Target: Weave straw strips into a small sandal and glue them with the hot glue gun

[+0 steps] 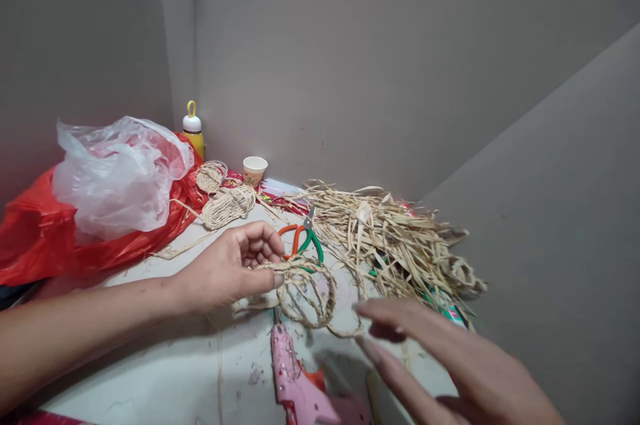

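My left hand [231, 268] pinches a braided straw cord [305, 291] that curls in loose loops on the white table [165, 371]. My right hand [440, 358] hovers just right of the loops, fingers stretched toward the cord's loose end, holding nothing that I can see. A pink glue gun [295, 385] lies on the table below the loops. Scissors with orange and green handles [303, 238] lie just behind the cord.
A heap of dry straw strips [395, 238] fills the right back of the table. Coiled braided pieces [227, 201], a paper cup [255, 170] and a yellow bottle [193, 128] stand at the back. Red and clear plastic bags [100, 198] lie left. Grey walls close the corner.
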Action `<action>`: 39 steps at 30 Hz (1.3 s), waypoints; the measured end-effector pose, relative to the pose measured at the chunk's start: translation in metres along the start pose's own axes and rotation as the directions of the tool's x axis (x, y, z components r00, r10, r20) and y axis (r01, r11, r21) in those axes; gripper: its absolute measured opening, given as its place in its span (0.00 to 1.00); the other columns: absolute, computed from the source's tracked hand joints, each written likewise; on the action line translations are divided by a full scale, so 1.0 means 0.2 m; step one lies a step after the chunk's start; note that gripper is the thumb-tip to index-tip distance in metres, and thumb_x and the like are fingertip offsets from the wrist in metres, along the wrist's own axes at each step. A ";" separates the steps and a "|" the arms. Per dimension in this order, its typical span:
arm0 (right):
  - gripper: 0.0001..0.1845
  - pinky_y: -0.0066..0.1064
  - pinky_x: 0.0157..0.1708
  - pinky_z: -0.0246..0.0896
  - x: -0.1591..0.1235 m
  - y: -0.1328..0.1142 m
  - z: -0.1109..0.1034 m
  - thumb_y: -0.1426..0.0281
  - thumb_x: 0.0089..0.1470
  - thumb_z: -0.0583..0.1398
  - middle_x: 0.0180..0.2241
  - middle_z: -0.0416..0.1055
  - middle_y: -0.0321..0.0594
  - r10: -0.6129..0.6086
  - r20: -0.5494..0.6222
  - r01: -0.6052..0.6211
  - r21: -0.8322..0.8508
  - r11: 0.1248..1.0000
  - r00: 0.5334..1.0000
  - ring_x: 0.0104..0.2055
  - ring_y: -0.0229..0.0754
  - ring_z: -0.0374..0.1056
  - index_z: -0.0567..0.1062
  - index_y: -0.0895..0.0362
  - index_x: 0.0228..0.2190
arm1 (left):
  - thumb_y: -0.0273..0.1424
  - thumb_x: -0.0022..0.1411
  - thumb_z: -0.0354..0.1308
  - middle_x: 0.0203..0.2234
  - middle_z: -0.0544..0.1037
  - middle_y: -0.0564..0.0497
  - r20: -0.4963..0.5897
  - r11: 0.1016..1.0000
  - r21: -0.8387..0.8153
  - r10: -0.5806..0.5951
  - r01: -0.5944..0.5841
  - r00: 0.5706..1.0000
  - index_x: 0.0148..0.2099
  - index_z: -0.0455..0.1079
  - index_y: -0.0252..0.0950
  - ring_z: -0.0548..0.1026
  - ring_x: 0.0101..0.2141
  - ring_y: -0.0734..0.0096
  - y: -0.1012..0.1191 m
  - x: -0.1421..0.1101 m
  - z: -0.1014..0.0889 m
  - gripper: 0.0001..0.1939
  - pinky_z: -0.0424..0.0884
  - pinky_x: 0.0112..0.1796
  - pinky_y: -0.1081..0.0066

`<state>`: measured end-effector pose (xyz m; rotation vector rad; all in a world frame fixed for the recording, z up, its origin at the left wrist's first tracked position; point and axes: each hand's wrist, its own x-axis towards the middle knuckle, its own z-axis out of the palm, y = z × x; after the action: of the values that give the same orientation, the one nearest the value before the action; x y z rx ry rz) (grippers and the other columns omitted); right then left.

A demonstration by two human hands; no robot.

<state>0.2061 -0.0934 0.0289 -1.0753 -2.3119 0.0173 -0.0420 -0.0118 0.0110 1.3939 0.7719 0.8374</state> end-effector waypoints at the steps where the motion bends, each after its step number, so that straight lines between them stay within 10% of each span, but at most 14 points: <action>1: 0.17 0.32 0.43 0.71 0.02 0.00 0.00 0.72 0.58 0.59 0.42 0.77 0.43 0.043 -0.079 -0.043 -0.009 0.999 0.996 0.42 0.44 0.75 0.69 0.52 0.50 | 0.24 0.50 0.62 0.28 0.68 0.57 0.010 1.000 -0.004 -0.010 0.010 1.000 0.36 0.66 0.34 0.65 0.29 0.78 0.01 -0.01 0.01 0.10 0.61 0.31 0.75; 6: 0.25 0.36 0.43 0.72 0.13 0.01 0.13 0.70 0.57 0.60 0.48 0.74 0.42 0.182 -0.066 -0.164 0.211 0.963 0.981 0.45 0.44 0.73 0.66 0.49 0.56 | 0.25 0.49 0.64 0.27 0.67 0.57 0.053 0.997 -0.045 -0.058 0.060 0.997 0.35 0.64 0.34 0.64 0.28 0.78 0.02 -0.03 0.03 0.12 0.61 0.31 0.74; 13: 0.11 0.28 0.32 0.69 0.17 -0.02 0.19 0.77 0.54 0.59 0.33 0.75 0.36 0.115 -0.142 -0.061 0.335 0.940 0.983 0.32 0.37 0.72 0.73 0.53 0.39 | 0.24 0.50 0.63 0.25 0.68 0.58 0.086 0.990 -0.123 -0.058 0.068 0.995 0.35 0.65 0.34 0.64 0.27 0.80 -0.01 -0.04 0.04 0.10 0.60 0.29 0.76; 39: 0.06 0.33 0.29 0.64 0.16 -0.04 0.27 0.79 0.54 0.57 0.27 0.75 0.41 -0.078 -0.060 0.078 -0.008 0.997 0.995 0.28 0.42 0.71 0.71 0.56 0.32 | 0.25 0.49 0.63 0.22 0.69 0.59 0.044 0.989 -0.086 -0.113 0.117 0.993 0.31 0.67 0.34 0.64 0.24 0.79 -0.03 -0.04 0.09 0.07 0.59 0.27 0.77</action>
<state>0.1567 -0.0633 0.0015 -0.9740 -2.2995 -0.0513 -0.0299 -0.0280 0.0065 1.2719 0.7689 0.7440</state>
